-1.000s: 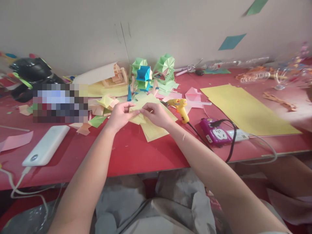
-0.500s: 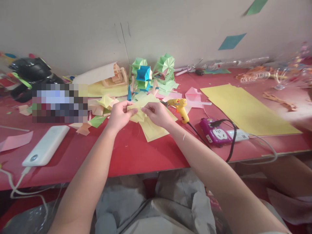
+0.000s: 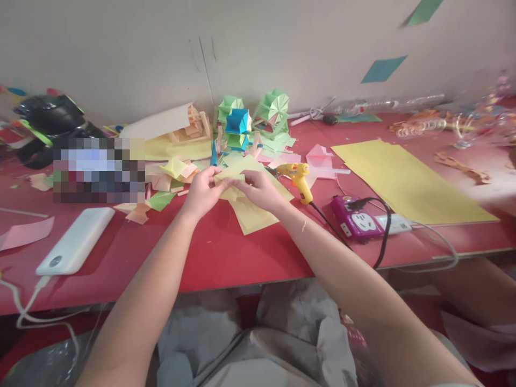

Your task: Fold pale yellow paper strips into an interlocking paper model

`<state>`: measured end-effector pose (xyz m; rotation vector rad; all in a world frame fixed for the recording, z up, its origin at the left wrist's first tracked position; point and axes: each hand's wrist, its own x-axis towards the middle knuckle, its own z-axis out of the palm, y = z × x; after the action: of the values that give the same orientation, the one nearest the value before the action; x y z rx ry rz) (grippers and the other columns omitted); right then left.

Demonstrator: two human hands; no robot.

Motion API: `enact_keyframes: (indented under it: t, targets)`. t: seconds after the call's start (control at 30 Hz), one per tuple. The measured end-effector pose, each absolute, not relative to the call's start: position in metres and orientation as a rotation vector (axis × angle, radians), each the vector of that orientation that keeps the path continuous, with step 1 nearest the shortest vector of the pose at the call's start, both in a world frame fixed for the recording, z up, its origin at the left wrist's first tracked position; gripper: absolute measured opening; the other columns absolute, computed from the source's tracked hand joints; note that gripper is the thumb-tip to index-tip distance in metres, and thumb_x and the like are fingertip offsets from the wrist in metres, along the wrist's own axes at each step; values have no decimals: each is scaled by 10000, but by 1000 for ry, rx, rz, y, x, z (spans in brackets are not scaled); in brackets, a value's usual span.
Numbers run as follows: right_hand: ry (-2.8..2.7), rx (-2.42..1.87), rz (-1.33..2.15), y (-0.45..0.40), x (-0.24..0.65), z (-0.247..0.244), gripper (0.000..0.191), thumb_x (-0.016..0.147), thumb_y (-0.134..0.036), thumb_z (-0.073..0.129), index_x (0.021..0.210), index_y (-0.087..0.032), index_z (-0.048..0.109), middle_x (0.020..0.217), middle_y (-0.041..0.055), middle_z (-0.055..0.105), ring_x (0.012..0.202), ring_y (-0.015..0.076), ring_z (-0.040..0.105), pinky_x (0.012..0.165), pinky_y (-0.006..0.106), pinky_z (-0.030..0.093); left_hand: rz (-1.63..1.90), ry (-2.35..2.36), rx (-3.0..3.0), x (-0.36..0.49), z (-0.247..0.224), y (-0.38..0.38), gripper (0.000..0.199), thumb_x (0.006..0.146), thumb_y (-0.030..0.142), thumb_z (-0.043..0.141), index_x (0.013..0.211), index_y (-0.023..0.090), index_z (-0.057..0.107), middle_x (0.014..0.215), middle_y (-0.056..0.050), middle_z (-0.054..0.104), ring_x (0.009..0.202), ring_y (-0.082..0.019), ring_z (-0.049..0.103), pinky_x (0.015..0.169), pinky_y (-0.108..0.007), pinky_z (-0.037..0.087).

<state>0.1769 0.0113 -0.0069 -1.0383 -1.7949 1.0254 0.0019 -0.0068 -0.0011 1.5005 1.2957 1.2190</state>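
There, the left hand (image 3: 203, 192) and right hand (image 3: 260, 189) each pinch the small yellow paper (image 3: 230, 177), fingertips nearly meeting. It's above the pale yellow sheets (image 3: 255, 216) on the red table (image 3: 234, 258), just left of that yellow glue gun (image 3: 299, 180), with folded green shapes (image 3: 274, 106) behind.

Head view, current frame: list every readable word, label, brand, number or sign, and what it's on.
No text can be read.
Yellow glue gun: body marking, too small and blurred.
White power bank: round display, too blurred to read any digits.
White block beside the purple socket: small dark mark, illegible.
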Motion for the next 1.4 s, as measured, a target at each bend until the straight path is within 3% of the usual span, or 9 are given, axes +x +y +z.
enact_keyframes:
  t: [0.17,0.33,0.5,0.7,0.97,1.27,1.4]
  targets:
    - [-1720,-1069,1128,11,175,-7,404,961,-328,575,648,-220,345,635,-61,302,575,82,341,515,250,288,1238,1232,1445,2,1,-7,429,694,419,874,985,174,676,925,-73,768,849,-224,713,763,-313,549]
    - [-1691,-999,1315,7,173,-5,376,946,-406,650,709,-203,441,678,-26,513,648,100,569,577,226,444,1358,1328,1504,1,-2,-3,389,732,342,819,1043,163,671,928,-63,757,839,-217,701,773,-329,540]
    - [-1652,-1071,1347,4,174,3,310,973,-303,614,717,-189,482,652,-16,590,584,82,551,557,215,427,1334,1300,1531,2,-3,-2,390,758,347,793,1073,162,659,973,-69,745,868,-214,691,763,-324,530]
    - [-1608,-1113,1323,2,173,4,433,936,-518,647,710,-185,487,652,-25,538,609,86,568,546,202,438,1347,1196,1504,6,-1,-4,428,704,326,854,1032,159,634,904,-51,713,824,-193,674,729,-294,508]
    - [-1603,-981,1261,8,171,-5,315,1006,-290,568,721,-184,484,658,-33,533,611,75,551,587,201,459,1473,1279,1570,7,-7,-1,381,771,325,781,1082,157,640,992,-72,726,852,-197,686,752,-305,519]
    - [-1645,-1044,1131,12,173,-10,388,980,-362,602,660,-199,453,593,-34,539,549,79,495,542,221,397,1507,1327,1532,7,-12,2,384,776,333,775,1099,169,646,1032,-90,743,874,-212,708,758,-318,551]
    - [-1640,-984,1193,14,174,-10,332,975,-284,598,678,-193,480,615,-33,552,574,79,525,568,211,427,1544,1337,1524,6,-13,4,384,764,334,786,1082,171,646,1007,-91,737,871,-218,712,762,-325,565]
